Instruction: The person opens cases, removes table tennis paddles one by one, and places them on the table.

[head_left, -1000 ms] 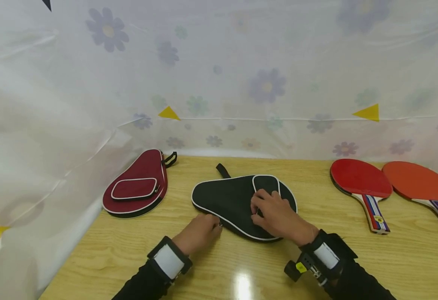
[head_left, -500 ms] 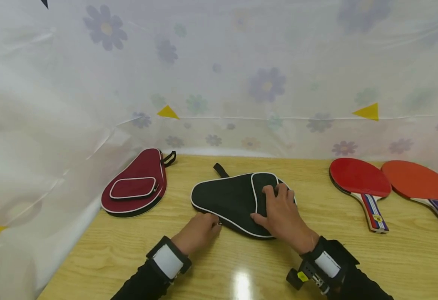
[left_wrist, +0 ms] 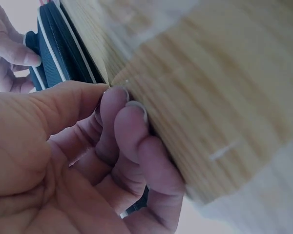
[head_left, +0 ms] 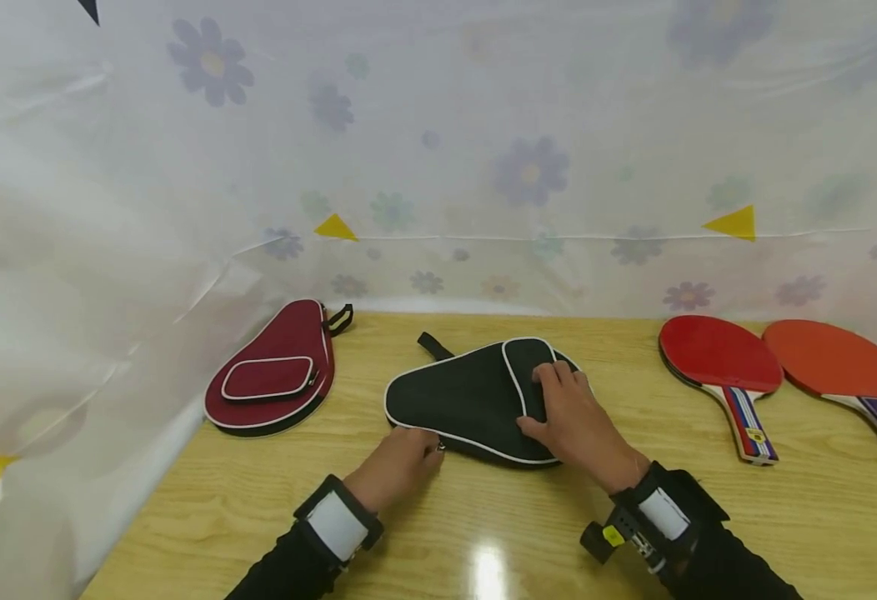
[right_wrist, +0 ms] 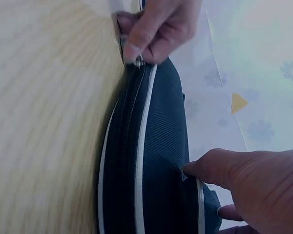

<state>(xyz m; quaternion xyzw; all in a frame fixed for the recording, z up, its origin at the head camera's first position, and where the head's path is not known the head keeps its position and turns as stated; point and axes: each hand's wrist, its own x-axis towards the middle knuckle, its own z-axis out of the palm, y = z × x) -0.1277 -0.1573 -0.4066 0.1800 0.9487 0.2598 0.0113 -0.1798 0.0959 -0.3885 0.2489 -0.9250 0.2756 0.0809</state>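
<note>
Wood table (head_left: 213, 542) bears dark case (head_left: 457, 396), lying flat mid-table. Its pocket (head_left: 521, 371) sits gripped between thumb and fingers of your right hand (head_left: 577, 425); your left hand (head_left: 397, 467) pinches zipper pull (right_wrist: 138, 61). Zipper work apparently in hand; next move likely calls for firm anchoring, even pull.

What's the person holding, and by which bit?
The left hand pinches the zipper pull of the dark bag; the right hand grips the pocket on the bag's wide end.
</note>
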